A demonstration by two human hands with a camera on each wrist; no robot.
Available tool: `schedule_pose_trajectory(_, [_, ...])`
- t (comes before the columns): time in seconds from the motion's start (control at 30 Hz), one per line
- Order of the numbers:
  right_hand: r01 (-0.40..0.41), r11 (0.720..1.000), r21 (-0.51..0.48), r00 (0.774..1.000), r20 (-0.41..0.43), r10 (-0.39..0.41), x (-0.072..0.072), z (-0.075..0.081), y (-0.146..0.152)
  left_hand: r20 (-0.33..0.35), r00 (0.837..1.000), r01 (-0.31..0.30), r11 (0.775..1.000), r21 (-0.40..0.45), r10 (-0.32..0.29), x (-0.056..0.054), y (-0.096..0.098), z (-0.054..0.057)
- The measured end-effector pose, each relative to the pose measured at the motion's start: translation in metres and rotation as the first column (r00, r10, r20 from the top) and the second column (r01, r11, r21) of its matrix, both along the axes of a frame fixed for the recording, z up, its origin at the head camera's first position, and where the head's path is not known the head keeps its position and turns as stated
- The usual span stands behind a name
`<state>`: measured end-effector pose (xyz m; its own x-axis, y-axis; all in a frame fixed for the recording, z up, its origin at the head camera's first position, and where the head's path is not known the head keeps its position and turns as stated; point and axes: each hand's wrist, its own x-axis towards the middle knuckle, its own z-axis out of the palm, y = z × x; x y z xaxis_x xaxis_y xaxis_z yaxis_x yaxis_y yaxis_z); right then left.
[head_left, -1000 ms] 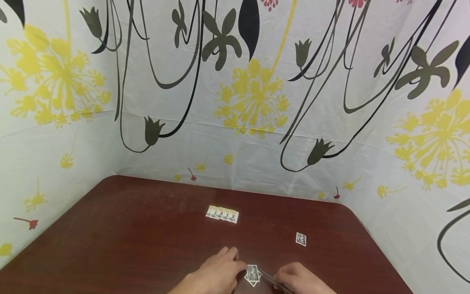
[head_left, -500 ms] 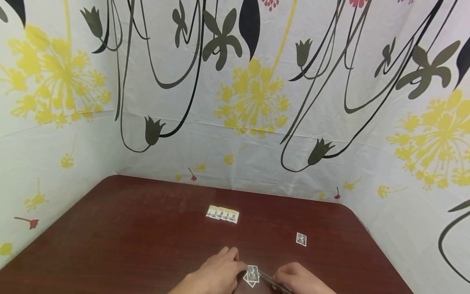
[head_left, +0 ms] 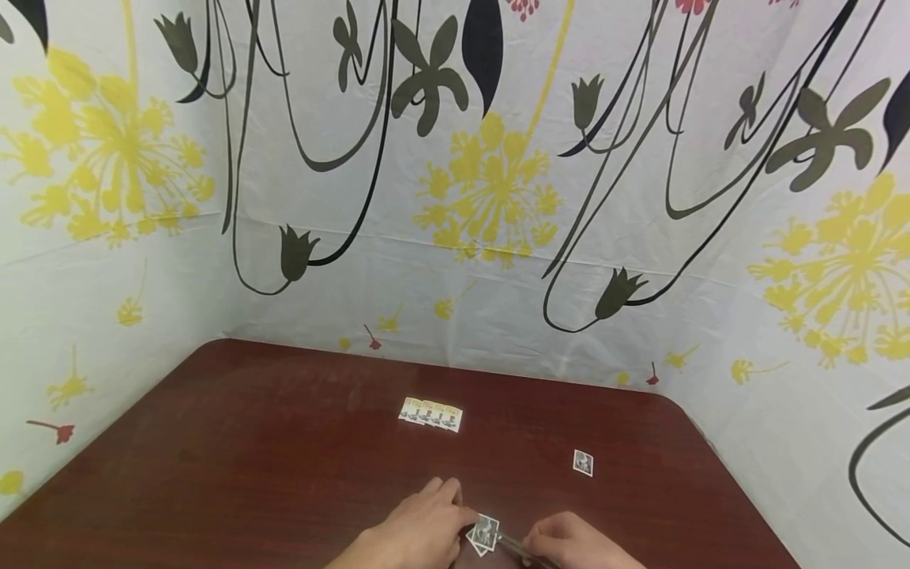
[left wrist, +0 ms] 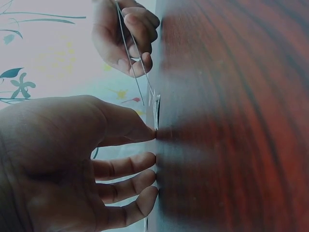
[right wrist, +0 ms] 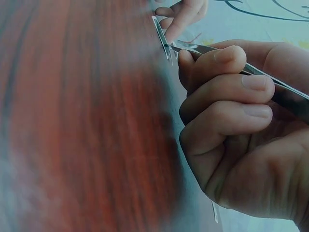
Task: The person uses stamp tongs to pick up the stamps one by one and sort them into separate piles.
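Two or more small stamps with grey pictures and white borders [head_left: 486,531] lie overlapped on the table between my hands. My left hand [head_left: 423,528] rests its fingertips on the tabletop, the thumb at the left edge of these stamps. Tweezers [head_left: 513,545] are pinched in my right hand [head_left: 579,542], their tips at the right side of the stamps. In the left wrist view the tweezers' two arms stand apart, close to the stamps' raised edges [left wrist: 157,108]. Whether the tips grip a stamp, I cannot tell.
An overlapping row of several yellow-and-white stamps [head_left: 430,414] lies farther back on the dark red-brown table [head_left: 284,442]. One single grey stamp [head_left: 583,463] lies to the right. Patterned cloth walls [head_left: 455,308] border the table's back and sides.
The top grey stamp has shifted slightly left and turned clockwise over the lower one. My right hand and tweezers have moved slightly left; my left hand has stayed put.
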<state>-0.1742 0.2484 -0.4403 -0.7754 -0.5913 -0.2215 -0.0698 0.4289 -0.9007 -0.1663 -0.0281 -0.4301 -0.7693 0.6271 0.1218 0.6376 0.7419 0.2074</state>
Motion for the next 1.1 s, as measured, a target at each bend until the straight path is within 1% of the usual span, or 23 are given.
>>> schedule_pose_trajectory(0.07, [-0.019,1.000,0.009,1.000,-0.015,0.019,-0.001,-0.002,0.001,-0.014,1.000,0.003,1.000,-0.005,-0.003,0.000,0.000,0.000])
schedule_pose_trajectory(0.17, [-0.009,1.000,-0.020,1.000,0.003,0.009,0.002,-0.001,-0.002,-0.031,1.000,0.004,1.000,-0.010,-0.005,0.000,0.000,-0.001])
schedule_pose_trajectory(0.33, [0.016,0.999,-0.028,1.000,-0.002,-0.016,0.012,0.008,-0.009,-0.007,1.000,0.001,1.000,0.016,-0.001,0.000,0.000,-0.001])
schedule_pose_trajectory(0.47, [0.037,0.999,-0.032,0.998,0.054,-0.035,0.017,0.011,-0.013,0.011,1.000,-0.006,0.999,0.033,0.005,0.000,-0.001,0.000])
schedule_pose_trajectory(0.57, [0.050,0.999,-0.016,0.997,0.067,-0.049,0.019,0.012,-0.015,0.015,1.000,-0.008,0.999,0.037,0.008,0.000,0.000,0.001])
schedule_pose_trajectory(0.67, [0.059,0.998,0.007,0.996,0.062,-0.059,0.020,0.013,-0.018,0.021,1.000,-0.012,0.999,0.035,0.011,0.000,0.000,0.001])
schedule_pose_trajectory(0.77, [0.065,0.998,0.009,0.993,0.100,-0.066,0.021,0.012,-0.021,0.025,1.000,-0.015,0.999,0.033,0.014,-0.001,0.000,0.002])
schedule_pose_trajectory(0.93, [0.026,1.000,0.008,0.996,0.088,-0.026,0.022,0.008,-0.023,0.040,0.999,-0.015,0.999,0.034,0.013,-0.001,0.000,0.002])
schedule_pose_trajectory(1.1, [-0.010,1.000,0.000,1.000,0.023,0.010,0.022,0.005,-0.025,0.048,0.999,-0.016,0.999,0.038,0.014,0.000,-0.001,0.002])
